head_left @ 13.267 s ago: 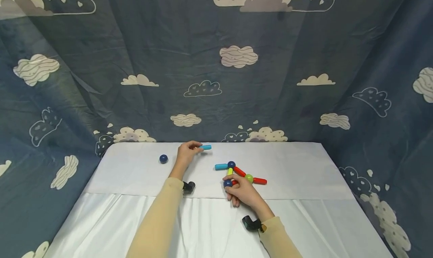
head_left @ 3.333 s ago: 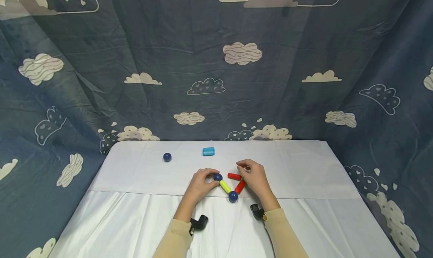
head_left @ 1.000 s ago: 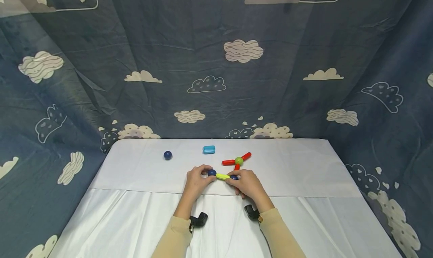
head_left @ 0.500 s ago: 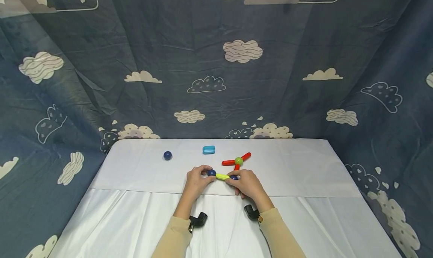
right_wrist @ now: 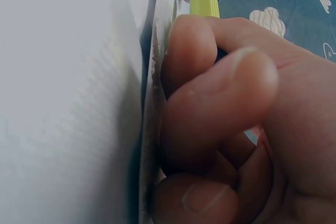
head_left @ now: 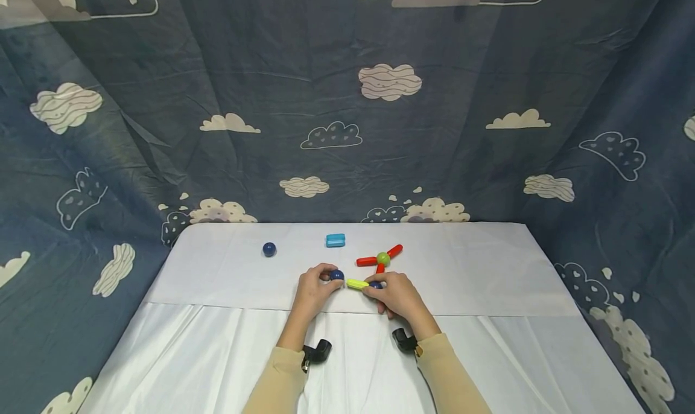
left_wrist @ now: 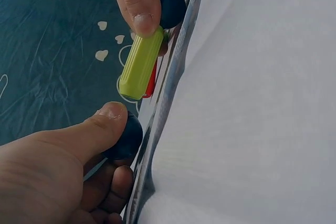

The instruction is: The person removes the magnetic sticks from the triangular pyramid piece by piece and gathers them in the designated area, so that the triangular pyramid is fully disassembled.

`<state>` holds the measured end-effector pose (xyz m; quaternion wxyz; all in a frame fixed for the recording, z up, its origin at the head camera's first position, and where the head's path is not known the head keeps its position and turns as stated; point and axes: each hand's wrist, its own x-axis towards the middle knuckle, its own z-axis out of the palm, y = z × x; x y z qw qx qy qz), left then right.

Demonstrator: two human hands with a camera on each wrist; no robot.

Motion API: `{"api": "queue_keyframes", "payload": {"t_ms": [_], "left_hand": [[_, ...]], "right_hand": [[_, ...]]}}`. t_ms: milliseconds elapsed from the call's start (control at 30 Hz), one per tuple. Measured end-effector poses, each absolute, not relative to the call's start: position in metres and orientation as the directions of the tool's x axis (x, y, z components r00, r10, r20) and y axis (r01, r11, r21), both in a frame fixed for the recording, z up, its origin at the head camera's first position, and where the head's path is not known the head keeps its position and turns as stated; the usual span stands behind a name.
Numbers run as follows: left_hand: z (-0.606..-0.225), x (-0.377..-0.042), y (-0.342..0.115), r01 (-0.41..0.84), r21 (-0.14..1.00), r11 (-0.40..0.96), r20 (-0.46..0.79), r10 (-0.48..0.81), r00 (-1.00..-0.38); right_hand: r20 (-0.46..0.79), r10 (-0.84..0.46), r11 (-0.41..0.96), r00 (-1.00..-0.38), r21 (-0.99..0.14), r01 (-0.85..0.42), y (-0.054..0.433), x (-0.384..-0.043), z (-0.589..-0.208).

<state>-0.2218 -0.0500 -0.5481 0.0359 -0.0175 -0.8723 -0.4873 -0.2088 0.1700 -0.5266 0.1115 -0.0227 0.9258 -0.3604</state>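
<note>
Between thumb and fingers my left hand pinches a dark blue ball. A narrow gap parts this ball from the free end of a yellow-green rod, plainly seen in the left wrist view. My right hand pinches a second blue ball at the rod's other end, its thumb reaching the rod. Just behind the right hand, several red rods meet at a green ball on the table. The right wrist view is mostly filled by curled fingers.
A third blue ball lies at the back left of the white-covered table. Light blue pieces, seemingly rods side by side, lie at the back middle. A dark cloud-patterned cloth hangs behind and at both sides.
My left hand has drawn its blue ball slightly left, off the yellow-green rod. The right hand is still. Earlier, the red rods and green ball shifted to the back, and light blue rods left the build.
</note>
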Motion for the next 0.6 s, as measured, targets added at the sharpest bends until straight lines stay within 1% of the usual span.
{"api": "queue_keyframes", "payload": {"t_ms": [133,300,400,467,600], "left_hand": [[-0.548,-0.222,-0.05,0.055,0.868,0.494,0.077,-0.024,-0.997],[-0.545,-0.222,-0.05,0.0,0.912,0.41,0.038,-0.084,-0.996],[-0.539,-0.222,-0.052,-0.021,0.917,0.398,0.026,-0.113,-0.993],[-0.535,-0.222,-0.055,-0.018,0.918,0.396,0.034,-0.125,-0.992],[-0.528,-0.222,-0.068,0.028,0.919,0.393,0.09,-0.14,-0.986]], "right_hand": [[-0.196,-0.123,0.738,-0.973,-0.674,0.043,0.17,-0.209,-0.527],[-0.197,-0.125,0.735,-0.972,-0.676,0.043,0.17,-0.209,-0.528],[-0.194,-0.128,0.732,-0.973,-0.68,0.04,0.17,-0.21,-0.528],[-0.194,-0.129,0.731,-0.973,-0.682,0.039,0.17,-0.21,-0.528],[-0.198,-0.13,0.728,-0.972,-0.684,0.042,0.171,-0.21,-0.528]]}}
